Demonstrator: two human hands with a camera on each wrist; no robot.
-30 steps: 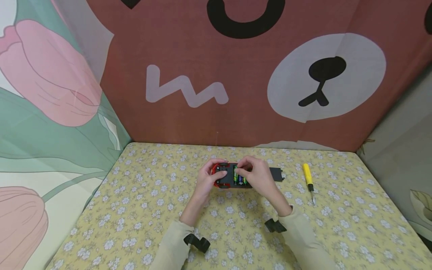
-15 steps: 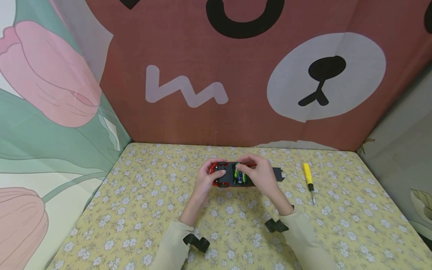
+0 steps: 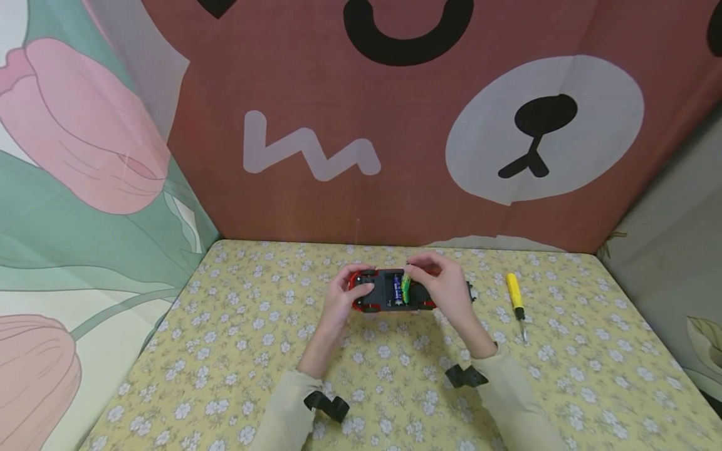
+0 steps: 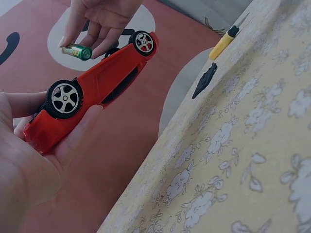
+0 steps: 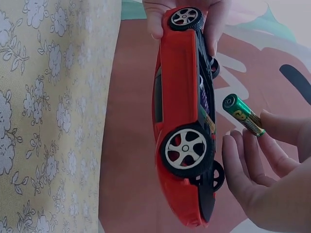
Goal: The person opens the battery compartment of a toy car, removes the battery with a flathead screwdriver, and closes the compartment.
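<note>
A red toy car (image 5: 177, 87) is held upside down above the table, its black underside and battery compartment facing up in the head view. My left hand (image 3: 336, 299) grips its left end, thumb on the underside. My right hand (image 3: 444, 287) pinches a green battery (image 5: 243, 114) between thumb and fingertips, apart from the car in the right wrist view and overlapping the compartment in the head view. A purple-blue battery (image 3: 397, 289) lies in the compartment. Beside it in the right wrist view shows part of another green-gold battery (image 5: 208, 121).
A yellow-handled screwdriver (image 3: 514, 293) lies on the flowered tablecloth (image 3: 225, 351) to the right. A small flat black plastic piece (image 4: 205, 80) lies near it, mostly hidden behind my right hand in the head view. A printed curtain (image 3: 316, 207) stands behind the table.
My right hand has lifted the green battery out of the compartment's left side and moved right with it. The left hand keeps its hold on the car, which has shifted slightly left.
</note>
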